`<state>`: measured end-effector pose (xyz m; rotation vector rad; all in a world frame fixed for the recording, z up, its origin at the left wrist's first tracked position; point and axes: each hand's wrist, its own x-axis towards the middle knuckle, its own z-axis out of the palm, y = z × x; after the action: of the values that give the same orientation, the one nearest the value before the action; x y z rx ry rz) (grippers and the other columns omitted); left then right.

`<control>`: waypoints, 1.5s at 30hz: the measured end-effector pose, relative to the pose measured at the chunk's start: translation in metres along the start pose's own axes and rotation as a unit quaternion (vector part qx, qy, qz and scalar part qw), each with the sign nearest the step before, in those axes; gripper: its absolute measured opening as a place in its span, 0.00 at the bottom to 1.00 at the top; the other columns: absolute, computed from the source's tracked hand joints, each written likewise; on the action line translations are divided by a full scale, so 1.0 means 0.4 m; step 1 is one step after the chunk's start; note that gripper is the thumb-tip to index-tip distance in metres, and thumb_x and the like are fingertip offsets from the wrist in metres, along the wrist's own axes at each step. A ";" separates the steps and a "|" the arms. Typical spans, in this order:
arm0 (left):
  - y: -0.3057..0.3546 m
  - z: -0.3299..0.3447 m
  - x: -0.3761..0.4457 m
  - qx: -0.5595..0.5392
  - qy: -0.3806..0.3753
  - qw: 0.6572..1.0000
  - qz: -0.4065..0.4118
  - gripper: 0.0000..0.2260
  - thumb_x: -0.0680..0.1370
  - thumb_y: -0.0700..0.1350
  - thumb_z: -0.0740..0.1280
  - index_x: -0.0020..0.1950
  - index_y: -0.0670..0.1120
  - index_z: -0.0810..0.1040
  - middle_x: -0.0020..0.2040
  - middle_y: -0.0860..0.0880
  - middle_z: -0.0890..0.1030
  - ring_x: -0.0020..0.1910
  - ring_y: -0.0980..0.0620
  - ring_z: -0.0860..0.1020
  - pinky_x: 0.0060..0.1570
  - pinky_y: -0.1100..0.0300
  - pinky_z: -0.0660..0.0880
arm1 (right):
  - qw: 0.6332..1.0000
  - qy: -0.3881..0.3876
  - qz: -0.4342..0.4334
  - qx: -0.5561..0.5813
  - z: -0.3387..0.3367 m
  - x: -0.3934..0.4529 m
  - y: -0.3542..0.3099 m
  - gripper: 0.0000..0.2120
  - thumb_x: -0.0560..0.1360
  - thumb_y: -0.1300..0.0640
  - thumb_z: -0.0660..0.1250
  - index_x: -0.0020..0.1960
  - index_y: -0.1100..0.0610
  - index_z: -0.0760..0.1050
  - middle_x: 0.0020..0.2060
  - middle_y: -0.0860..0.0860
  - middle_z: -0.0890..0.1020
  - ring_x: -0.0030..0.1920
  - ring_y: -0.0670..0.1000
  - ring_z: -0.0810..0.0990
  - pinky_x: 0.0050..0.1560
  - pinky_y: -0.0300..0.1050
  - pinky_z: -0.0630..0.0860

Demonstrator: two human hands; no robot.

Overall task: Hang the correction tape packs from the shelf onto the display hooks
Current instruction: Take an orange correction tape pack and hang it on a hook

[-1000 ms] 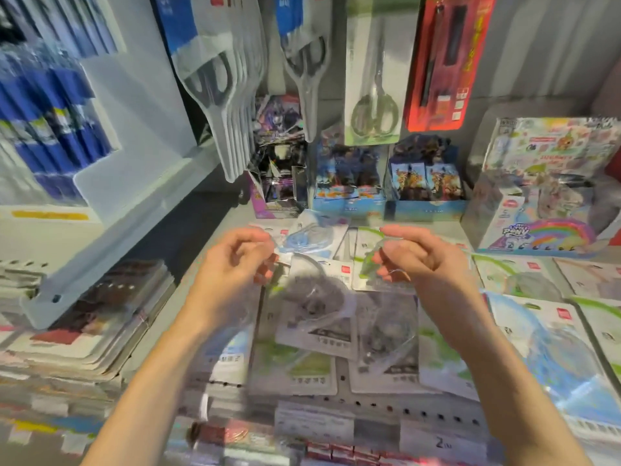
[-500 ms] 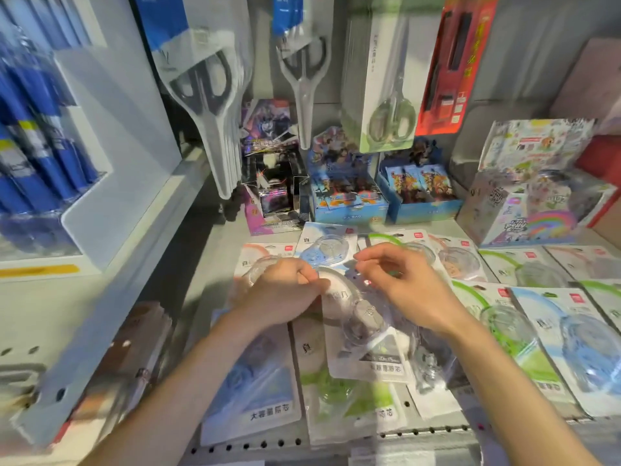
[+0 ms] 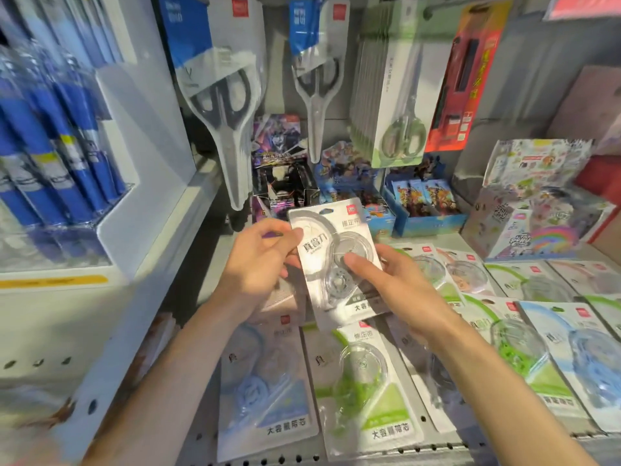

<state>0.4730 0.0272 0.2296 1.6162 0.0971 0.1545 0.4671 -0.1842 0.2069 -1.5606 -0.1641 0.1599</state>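
A grey correction tape pack [image 3: 332,237] is held up above the shelf, tilted slightly left. My left hand [image 3: 258,264] pinches its upper left edge, thumb on the front. My right hand [image 3: 393,284] grips its lower right side, with the thumb pressed on the clear blister. Several more packs lie flat on the shelf [image 3: 201,381] below: a blue pack [image 3: 268,391], a green pack [image 3: 366,388] and others to the right [image 3: 524,351]. A bare display hook [image 3: 447,5] juts out at the top right of centre.
Hanging scissors packs [image 3: 221,95] [image 3: 316,72] [image 3: 396,95] and a red pack [image 3: 467,72] fill the back wall. Card boxes [image 3: 423,203] and a colourful toy box [image 3: 534,216] stand at the shelf's rear. Blue pens [image 3: 50,136] sit in a rack on the left.
Both hands have lifted a grey pack off the pile and raised it upright in front of me. The view has tilted up toward the hanging goods.
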 end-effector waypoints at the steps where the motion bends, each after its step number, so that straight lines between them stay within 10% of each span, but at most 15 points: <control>1: 0.001 -0.008 0.005 0.000 0.007 1.000 0.007 0.03 0.80 0.44 0.71 0.52 0.46 0.80 0.36 0.47 0.84 0.27 0.56 0.78 0.24 0.63 0.71 | 1.000 -0.015 0.006 0.018 0.010 0.005 -0.001 0.13 0.78 0.53 0.73 0.62 0.54 0.81 0.50 0.50 0.90 0.48 0.49 0.89 0.42 0.37 0.82; 7: -0.054 -0.061 0.031 0.136 0.047 0.989 0.030 0.07 0.79 0.44 0.73 0.55 0.49 0.80 0.41 0.49 0.82 0.36 0.55 0.82 0.38 0.60 0.80 | 0.999 0.026 0.018 0.032 0.008 0.048 0.001 0.14 0.75 0.55 0.77 0.59 0.57 0.82 0.42 0.50 0.90 0.36 0.45 0.87 0.33 0.36 0.80; 15: -0.132 -0.099 0.015 0.463 -0.062 0.883 -0.038 0.36 0.63 0.70 0.76 0.66 0.54 0.74 0.58 0.54 0.70 0.62 0.50 0.73 0.63 0.51 0.73 | 0.998 0.046 0.050 -0.012 -0.018 0.068 0.049 0.10 0.75 0.57 0.77 0.55 0.57 0.82 0.37 0.48 0.89 0.32 0.44 0.87 0.29 0.35 0.78; 30: -0.117 -0.100 0.011 0.459 0.074 0.881 0.091 0.29 0.73 0.57 0.77 0.70 0.48 0.72 0.63 0.50 0.73 0.59 0.53 0.73 0.58 0.52 0.75 | 0.996 0.067 0.047 -0.024 -0.033 0.073 0.057 0.13 0.75 0.51 0.77 0.58 0.53 0.82 0.44 0.45 0.90 0.42 0.45 0.89 0.39 0.39 0.80; 37: -0.081 -0.069 -0.006 0.366 0.074 0.903 0.211 0.28 0.73 0.50 0.79 0.67 0.39 0.77 0.59 0.43 0.76 0.55 0.46 0.77 0.54 0.45 0.78 | 0.996 0.088 0.019 -0.026 -0.022 0.074 0.043 0.20 0.74 0.48 0.77 0.64 0.48 0.79 0.53 0.45 0.89 0.57 0.51 0.85 0.66 0.60 0.77; 45: -0.042 0.030 -0.017 0.322 0.011 0.921 0.217 0.29 0.71 0.57 0.78 0.70 0.50 0.76 0.56 0.59 0.72 0.55 0.60 0.74 0.58 0.60 0.75 | 0.996 0.011 0.010 0.088 0.012 0.070 0.005 0.16 0.77 0.51 0.75 0.63 0.52 0.80 0.53 0.51 0.89 0.54 0.53 0.88 0.55 0.51 0.85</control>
<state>0.4689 0.0151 0.2119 2.2804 -0.2218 0.5269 0.4937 -0.1737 0.2052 -1.3892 -0.1137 0.1673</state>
